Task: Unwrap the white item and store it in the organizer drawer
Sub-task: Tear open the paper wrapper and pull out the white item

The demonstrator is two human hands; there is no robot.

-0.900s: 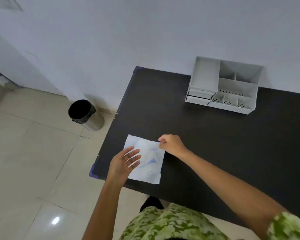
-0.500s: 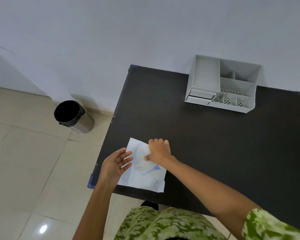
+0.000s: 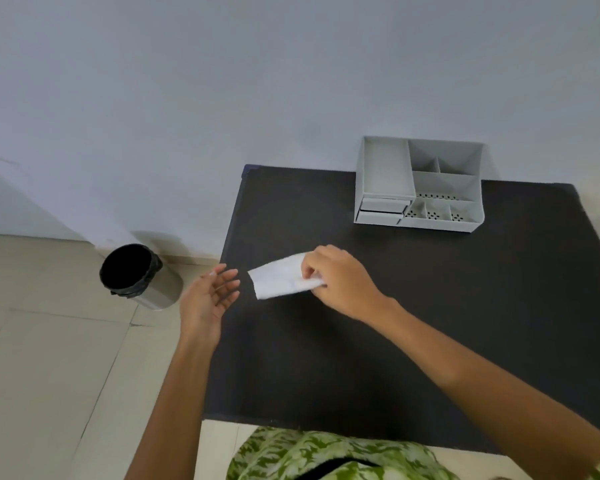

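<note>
Both hands hover over the black bench [image 3: 326, 358]. The right hand [image 3: 340, 282] pinches one end of the white item [image 3: 279, 279], a flat pale packet that sticks out leftward from its fingers, over the bench's left part. The left hand [image 3: 207, 299] is empty, palm up with fingers spread, just beside the packet's free end without touching it. A white organizer [image 3: 418, 185] stands at the bench's far edge against the wall, its small drawers at the front left. On the floor stands a bin [image 3: 137, 275] with a black liner.
</note>
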